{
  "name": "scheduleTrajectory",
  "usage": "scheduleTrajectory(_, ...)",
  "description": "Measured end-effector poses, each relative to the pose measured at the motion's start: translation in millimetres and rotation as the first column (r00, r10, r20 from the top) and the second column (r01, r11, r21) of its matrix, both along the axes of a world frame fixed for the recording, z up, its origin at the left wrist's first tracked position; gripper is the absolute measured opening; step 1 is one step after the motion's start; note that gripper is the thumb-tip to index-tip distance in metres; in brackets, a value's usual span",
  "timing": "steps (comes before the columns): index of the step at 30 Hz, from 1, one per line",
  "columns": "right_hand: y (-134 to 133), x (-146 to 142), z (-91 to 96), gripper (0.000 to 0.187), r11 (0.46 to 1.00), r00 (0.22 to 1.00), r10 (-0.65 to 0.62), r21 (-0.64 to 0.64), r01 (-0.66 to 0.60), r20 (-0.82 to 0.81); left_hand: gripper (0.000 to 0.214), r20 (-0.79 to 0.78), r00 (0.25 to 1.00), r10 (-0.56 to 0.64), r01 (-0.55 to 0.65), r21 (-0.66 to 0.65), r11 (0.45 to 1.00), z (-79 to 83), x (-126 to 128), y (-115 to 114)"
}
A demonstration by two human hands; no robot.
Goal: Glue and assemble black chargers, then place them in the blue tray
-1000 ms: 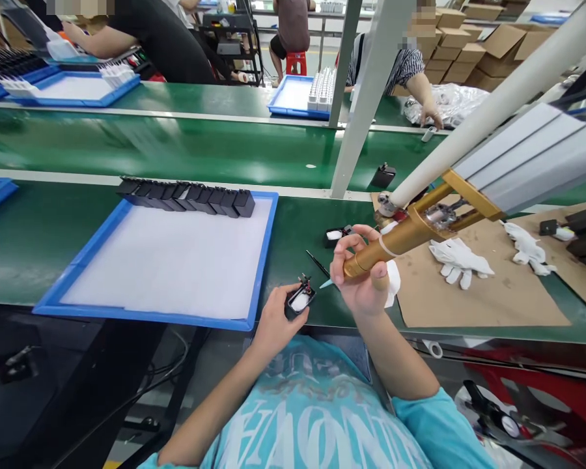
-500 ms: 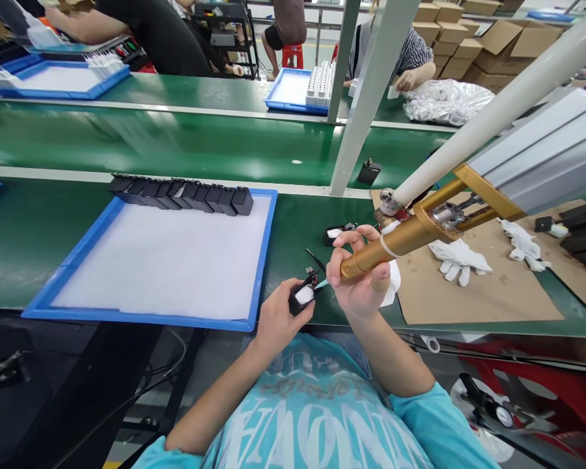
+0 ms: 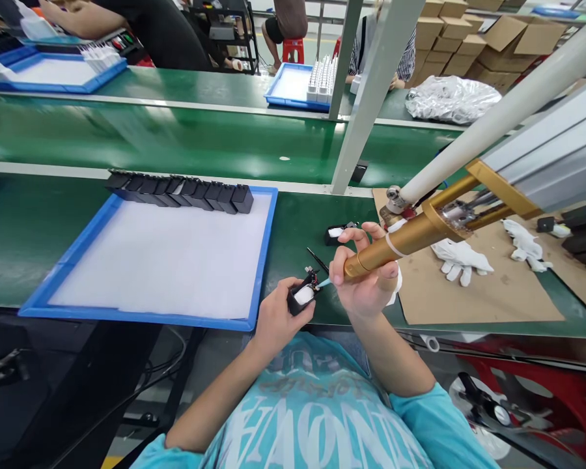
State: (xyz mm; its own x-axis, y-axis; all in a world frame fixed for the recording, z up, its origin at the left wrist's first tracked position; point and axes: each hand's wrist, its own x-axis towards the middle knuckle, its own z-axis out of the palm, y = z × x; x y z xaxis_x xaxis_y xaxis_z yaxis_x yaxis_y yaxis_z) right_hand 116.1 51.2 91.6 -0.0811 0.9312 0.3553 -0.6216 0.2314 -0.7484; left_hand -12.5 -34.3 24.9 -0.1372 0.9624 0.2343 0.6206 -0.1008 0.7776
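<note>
My left hand [image 3: 279,314] is closed around a small black plastic case [image 3: 293,306] with a white pad inside and small wired parts at its upper end. My right hand [image 3: 364,286] grips the front of a gold dispensing gun [image 3: 385,255] from below, some fingers raised. Its thin teal nozzle [image 3: 325,283] points left and meets the case's wired end; whether it touches is too small to tell. Just beyond my right hand lies a second black case [image 3: 333,234] with a white pad. A thin black tool [image 3: 316,258] lies behind the held case.
Left is a blue-rimmed tray [image 3: 141,318] with a row of black cases [image 3: 195,193] along its far edge. White gloves [image 3: 461,259] rest on cardboard [image 3: 473,303] to the right. A white post [image 3: 359,124] rises ahead. Co-workers sit beyond the green conveyor [image 3: 200,133].
The gun and my right hand have shifted slightly right; the nozzle stays at the held case. A black case on the conveyor has moved left, partly behind the post. A co-worker's arm has drawn back left.
</note>
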Motion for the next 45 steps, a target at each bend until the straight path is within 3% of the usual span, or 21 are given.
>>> scheduleTrajectory(10, -3.7, -9.9, 2.7, 0.045, 0.999, 0.998, 0.044, 0.021, -0.043, -0.053, 0.035, 0.034, 0.999, -0.018, 0.021, -0.084, 0.996, -5.9, 5.5, 9.8)
scheduleTrajectory(14, -4.4, -14.8, 3.8, 0.046, 0.999, 0.997, 0.049, 0.016, -0.048, -0.054, 0.035, 0.084, 0.994, -0.068, 0.071, -0.035, 0.997, -3.2, 12.1, 15.5)
scheduleTrajectory(20, -6.0, -15.8, 3.8, 0.041, 0.999, 1.0, 0.0, 0.037, 0.0, -0.016, 0.037, 0.14, 0.987, -0.084, 0.064, 0.14, 0.988, -2.7, 18.2, 20.8)
scheduleTrajectory(27, -6.7, -14.5, 5.2, 0.046, 1.0, 0.999, 0.006, 0.024, -0.005, -0.032, 0.044, 0.12, 0.989, -0.084, 0.065, 0.157, 0.986, -3.9, 17.6, 20.2)
scheduleTrajectory(34, -5.1, -12.5, 4.5, 0.051, 0.998, 0.999, -0.033, -0.061, 0.031, -0.035, 0.047, 0.032, 0.997, -0.072, 0.074, -0.069, 0.995, -5.1, 9.7, 26.1)
scheduleTrajectory(38, -4.1, -4.5, 2.5, 0.043, 0.998, 0.998, -0.036, -0.049, 0.033, -0.055, 0.043, -0.049, 0.997, -0.058, 0.056, -0.037, 0.998, -9.2, 1.2, 28.1)
scheduleTrajectory(41, -0.6, 6.1, -1.3, 0.04, 0.996, 0.997, -0.079, -0.05, 0.079, -0.014, 0.042, -0.071, 0.997, -0.041, 0.042, 0.012, 0.999, -7.3, -3.5, 25.6)
scheduleTrajectory(45, 14.6, 29.5, -13.9, 0.042, 0.964, 0.961, -0.262, -0.013, 0.264, 0.086, 0.042, 0.0, 0.999, -0.032, 0.032, 0.026, 0.999, 4.1, -10.7, 20.2)
